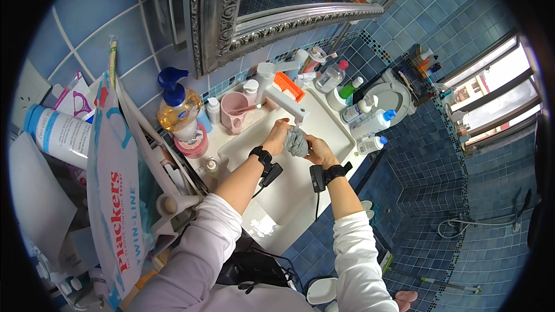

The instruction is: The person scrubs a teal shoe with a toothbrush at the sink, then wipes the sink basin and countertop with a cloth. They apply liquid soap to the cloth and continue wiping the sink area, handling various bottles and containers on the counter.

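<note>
A bunched grey cloth (296, 142) is held over the white sink basin (282, 190), close below the spout of the white faucet (284, 99). My left hand (276, 137) grips the cloth on its left side, and my right hand (320, 151) grips it from the right. Parts of the fingers are hidden behind the cloth. Both wrists wear black straps with small black devices and cables. Whether water is running cannot be told.
Left of the basin stand a pump bottle of amber soap (178, 110) and a pink cup (234, 108). An orange tray (288, 86) lies behind the faucet. Several bottles, one a blue-capped bottle (372, 145), line the right rim. A Plackers bag (117, 182) fills the near left.
</note>
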